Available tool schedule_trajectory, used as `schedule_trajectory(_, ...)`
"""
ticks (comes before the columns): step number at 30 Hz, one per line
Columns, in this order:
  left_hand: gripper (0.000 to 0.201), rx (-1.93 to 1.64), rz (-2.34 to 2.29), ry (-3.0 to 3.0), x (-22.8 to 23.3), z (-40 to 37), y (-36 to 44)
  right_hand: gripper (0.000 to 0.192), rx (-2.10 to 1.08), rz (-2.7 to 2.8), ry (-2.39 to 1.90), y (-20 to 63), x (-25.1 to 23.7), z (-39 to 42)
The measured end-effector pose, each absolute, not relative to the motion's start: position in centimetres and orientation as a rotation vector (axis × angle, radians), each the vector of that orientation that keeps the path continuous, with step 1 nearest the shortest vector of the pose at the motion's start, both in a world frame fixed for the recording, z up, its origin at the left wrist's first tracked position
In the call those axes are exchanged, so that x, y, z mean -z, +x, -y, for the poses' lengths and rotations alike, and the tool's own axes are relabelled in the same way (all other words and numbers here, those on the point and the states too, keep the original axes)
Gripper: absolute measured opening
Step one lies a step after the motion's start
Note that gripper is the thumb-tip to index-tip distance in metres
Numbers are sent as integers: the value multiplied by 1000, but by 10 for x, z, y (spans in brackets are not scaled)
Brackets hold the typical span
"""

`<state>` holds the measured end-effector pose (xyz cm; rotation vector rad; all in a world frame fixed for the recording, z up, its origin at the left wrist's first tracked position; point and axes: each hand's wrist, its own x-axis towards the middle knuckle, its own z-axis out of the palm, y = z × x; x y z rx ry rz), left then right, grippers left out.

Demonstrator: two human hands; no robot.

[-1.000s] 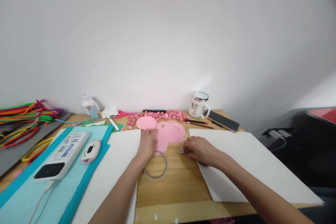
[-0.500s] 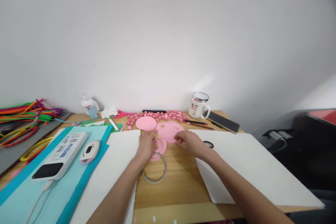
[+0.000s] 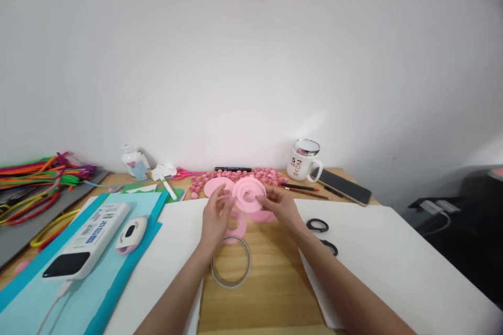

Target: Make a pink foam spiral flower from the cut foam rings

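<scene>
In front of me, my right hand (image 3: 277, 207) pinches the right side of a round pink paper ring (image 3: 249, 183). This ring is raised and seems to have a smaller ring lying over it. Just left of it is my left hand (image 3: 216, 214), its fingers curved and apart; a slight touch at the ring's edge cannot be ruled out. Beneath and in front lies another pink paper ring (image 3: 238, 230) on the table. A pink paper disc (image 3: 214, 185) lies behind my left hand. Nearer to me, a roll of narrow tape (image 3: 248, 264) rests on the wood.
Pink crumpled balls (image 3: 271, 175) and a black marker (image 3: 233, 169) line the wall. Right of them are a white mug (image 3: 301, 162), pencils (image 3: 306, 192) and a phone (image 3: 346, 187). Scissors handles (image 3: 317, 225) show on white paper. A power bank (image 3: 88, 241) lies left on blue sheets.
My right hand has picked up the pink ring and brought it between both hands. My left hand has lifted from the table pieces. Scissors handles now show past my right arm.
</scene>
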<state>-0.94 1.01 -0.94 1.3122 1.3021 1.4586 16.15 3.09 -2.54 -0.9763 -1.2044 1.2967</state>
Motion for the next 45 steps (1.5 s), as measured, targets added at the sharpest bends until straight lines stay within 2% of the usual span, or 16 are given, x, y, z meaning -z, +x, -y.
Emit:
schedule_trajectory(3,44,-1417,-1226,1075,11,-12,-7,46,-1337,1128,-1009,165,23,-30)
schedule_trajectory(9,43,-1364,-993,847,13,-13,-6,37,-1425,1121,-1098,161,31,-31)
schedule_trajectory(14,45,-1372,-1018,712,11,-13,-8,41,-1494,1233,-1051,160,29,-27)
schedule_trajectory(21,40,-1164,-1239,903,20,-9,-7,34,-1486,1276,-1070,162,21,-22)
schedule_trajectory(30,23,-1146,-1275,1144,13,-3,-3,32,-1431,1339,-1028,156,25,-20)
schedule_trajectory(38,28,-1262,-1261,1098,16,-4,-1,44,-1509,1314,-1068,155,32,-21)
schedule_trajectory(45,32,-1270,-1232,1002,14,-4,-4,31,-1485,1356,-1039,155,27,-20)
